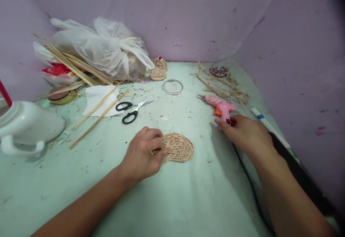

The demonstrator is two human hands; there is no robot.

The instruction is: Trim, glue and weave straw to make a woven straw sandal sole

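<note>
My left hand (147, 154) is closed on the left end of a flat oval piece of coiled straw rope (179, 149), its thumb and fingers pinching the edge. That end of the coiled piece is hidden behind my fingers. On the right, my right hand (246, 132) has its thumb and fingers around the bottom of the handle of a pink hot glue gun (219, 104). The gun's nozzle points left and a small light glows on its side. From below the gun a black cord (249, 179) runs toward the front edge of the view.
Open black-handled scissors (134, 110) lie beyond my left hand, beside straw strips (98, 120) on white paper (93, 98). A metal ring (172, 87), a finished-looking straw piece (159, 69), loose twine (226, 89) and a plastic bag (107, 50) sit farther back. A white jug (35, 123) lies left.
</note>
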